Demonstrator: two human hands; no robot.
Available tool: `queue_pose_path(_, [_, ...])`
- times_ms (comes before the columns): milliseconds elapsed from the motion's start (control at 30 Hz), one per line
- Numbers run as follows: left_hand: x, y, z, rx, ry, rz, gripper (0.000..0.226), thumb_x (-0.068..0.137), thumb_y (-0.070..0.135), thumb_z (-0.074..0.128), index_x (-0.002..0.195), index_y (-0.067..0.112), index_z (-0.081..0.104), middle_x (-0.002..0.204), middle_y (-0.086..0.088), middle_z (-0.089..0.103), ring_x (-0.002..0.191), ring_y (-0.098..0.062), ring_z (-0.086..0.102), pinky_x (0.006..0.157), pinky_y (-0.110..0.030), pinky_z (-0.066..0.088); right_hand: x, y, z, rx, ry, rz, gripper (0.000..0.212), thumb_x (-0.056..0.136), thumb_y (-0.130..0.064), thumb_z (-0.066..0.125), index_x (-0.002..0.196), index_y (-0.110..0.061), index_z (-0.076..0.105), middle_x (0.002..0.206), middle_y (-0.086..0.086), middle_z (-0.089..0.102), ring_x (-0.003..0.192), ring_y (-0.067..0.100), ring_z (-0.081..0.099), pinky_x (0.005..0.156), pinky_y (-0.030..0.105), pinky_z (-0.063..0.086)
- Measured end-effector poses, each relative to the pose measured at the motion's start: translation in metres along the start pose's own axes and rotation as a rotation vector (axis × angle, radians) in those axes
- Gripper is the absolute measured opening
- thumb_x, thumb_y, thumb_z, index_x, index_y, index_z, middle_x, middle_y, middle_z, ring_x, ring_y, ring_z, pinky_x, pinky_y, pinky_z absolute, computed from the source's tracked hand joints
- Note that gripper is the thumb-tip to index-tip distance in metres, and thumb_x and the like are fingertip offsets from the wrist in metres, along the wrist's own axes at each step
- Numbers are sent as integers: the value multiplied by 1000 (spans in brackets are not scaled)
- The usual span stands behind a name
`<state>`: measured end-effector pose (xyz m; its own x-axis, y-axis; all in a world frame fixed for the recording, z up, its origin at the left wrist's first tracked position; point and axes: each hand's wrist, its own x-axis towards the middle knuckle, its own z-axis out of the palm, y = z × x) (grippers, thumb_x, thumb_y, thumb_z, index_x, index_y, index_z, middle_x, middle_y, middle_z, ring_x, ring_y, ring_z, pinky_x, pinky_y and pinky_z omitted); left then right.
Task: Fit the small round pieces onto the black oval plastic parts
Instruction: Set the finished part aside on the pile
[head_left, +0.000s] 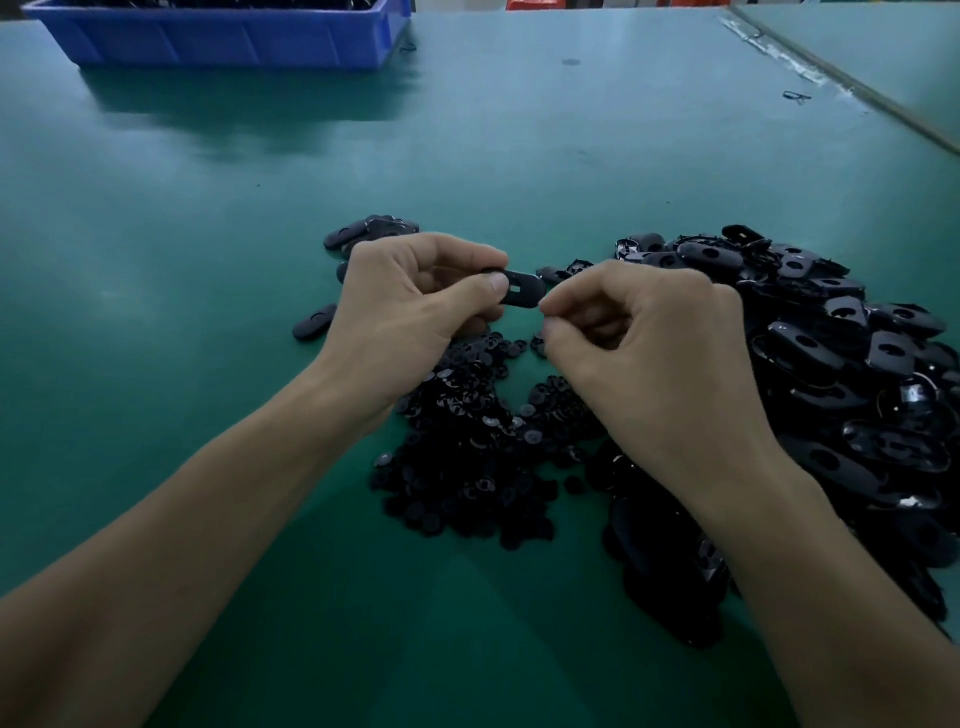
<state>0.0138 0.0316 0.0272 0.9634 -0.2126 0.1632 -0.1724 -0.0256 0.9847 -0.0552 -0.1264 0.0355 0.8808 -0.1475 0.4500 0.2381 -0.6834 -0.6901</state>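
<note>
My left hand (410, 306) pinches a black oval plastic part (522, 289) between thumb and fingers, its slotted end sticking out to the right, above the table. My right hand (644, 343) is just right of it, fingertips pinched together close to the part's tip; whether a small round piece sits between them is hidden. A heap of small round pieces (478, 441) lies under and between my wrists. A big pile of black oval parts (841, 374) spreads to the right.
A few oval parts (371, 233) lie behind my left hand and one (314, 323) to its left. A blue bin (218, 34) stands at the far left of the green table (208, 234). A table seam (841, 78) runs at the far right.
</note>
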Motion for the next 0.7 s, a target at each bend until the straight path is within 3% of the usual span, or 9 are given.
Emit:
queue_pose_path(100, [-1,0,1,-25,-26,-3,15,87,-2,70,88,13,73,73,-2,75,68,-13,71,64,-21,56,2,0,-2,90,44,19,9,85,-17,75,83,-26,75,69,-21,68,68,-2,67,68,14,54])
queue_pose_path(233, [-3,1,3,-57,-67,-8,17,86,-4,70,88,12,73,76,-6,76,71,-17,74,65,-22,58,5,5,-3,243,38,117,17,84,-14,76,91,-29,70,74,-11,73,71,6,72,75,33,60])
queue_pose_path(300, [-5,2,4,-58,-86,6,17,85,-4,71,89,13,73,77,-7,76,72,-19,74,66,-23,58,6,7,-3,302,32,151,15,84,-13,77,88,-27,71,73,-7,75,69,10,74,71,36,62])
queue_pose_path(600, [-10,6,8,-17,-131,74,21,83,-8,71,88,12,73,74,-3,75,72,-18,72,72,-31,62,7,12,-2,339,22,134,11,81,-20,80,78,-29,76,66,-10,71,58,5,64,60,21,48])
queue_pose_path(700, [-11,8,9,-3,-131,77,21,83,-9,71,89,11,73,74,-2,75,72,-18,72,75,-34,62,8,12,-1,322,17,140,13,82,-18,79,79,-30,75,68,-12,72,62,5,67,62,22,51])
